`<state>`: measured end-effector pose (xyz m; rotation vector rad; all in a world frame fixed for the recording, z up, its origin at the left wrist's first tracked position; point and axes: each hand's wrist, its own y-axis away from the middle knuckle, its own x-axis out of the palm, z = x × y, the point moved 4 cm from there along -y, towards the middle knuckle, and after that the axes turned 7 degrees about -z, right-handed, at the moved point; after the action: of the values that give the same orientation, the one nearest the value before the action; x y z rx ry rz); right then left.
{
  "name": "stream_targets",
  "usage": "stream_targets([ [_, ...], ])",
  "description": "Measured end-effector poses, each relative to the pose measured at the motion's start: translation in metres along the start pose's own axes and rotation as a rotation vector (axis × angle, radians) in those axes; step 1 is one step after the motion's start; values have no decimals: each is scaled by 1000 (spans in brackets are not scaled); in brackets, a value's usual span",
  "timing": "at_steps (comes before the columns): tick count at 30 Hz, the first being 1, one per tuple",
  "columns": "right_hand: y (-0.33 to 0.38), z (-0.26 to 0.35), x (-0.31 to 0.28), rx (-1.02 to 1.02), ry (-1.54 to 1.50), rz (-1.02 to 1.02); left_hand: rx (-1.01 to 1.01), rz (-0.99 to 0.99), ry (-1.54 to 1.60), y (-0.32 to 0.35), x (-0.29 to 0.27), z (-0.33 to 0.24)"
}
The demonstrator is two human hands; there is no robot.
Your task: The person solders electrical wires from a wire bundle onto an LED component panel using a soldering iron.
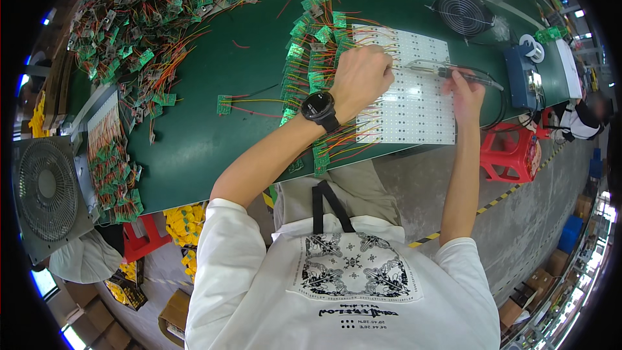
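Observation:
A white panel (414, 113) with rows of small dots lies on the green table, with thin red, yellow and black wires along its left edge. Over that edge my left hand (363, 76) is bent with fingers closed; whatever is between the fingertips is hidden behind the hand. My right hand (468, 97) grips a soldering iron (481, 79) at the panel's right side, its metal front pointing left toward my left fingertips. Small green circuit boards (316, 58) on wires stand in a column left of the panel, partly behind my left wrist.
A large heap of wired circuit boards (129, 32) covers the table's far left. One board (224, 104) lies alone mid-table. At the right are a black round fan (461, 13), a blue soldering station (520, 81) and a solder spool (532, 48). A red stool (508, 155) stands below.

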<state>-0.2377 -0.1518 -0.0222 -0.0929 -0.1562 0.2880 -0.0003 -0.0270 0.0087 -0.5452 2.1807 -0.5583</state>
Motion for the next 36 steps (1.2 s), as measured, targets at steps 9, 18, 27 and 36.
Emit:
stream_targets([
  [9, -6, -6, -3, 18, -38, -42, 48, 24, -15, -7, -17, -14],
  [18, 0, 4, 8, 0, -112, -94, 67, 8, -215, 19, -143, -14],
  [27, -1, 6, 3, -11, -70, -29, -209, 277, -64, 95, -215, 57],
  [36, 1, 11, 7, -9, -115, -99, -221, 215, -158, 106, -232, 46],
])
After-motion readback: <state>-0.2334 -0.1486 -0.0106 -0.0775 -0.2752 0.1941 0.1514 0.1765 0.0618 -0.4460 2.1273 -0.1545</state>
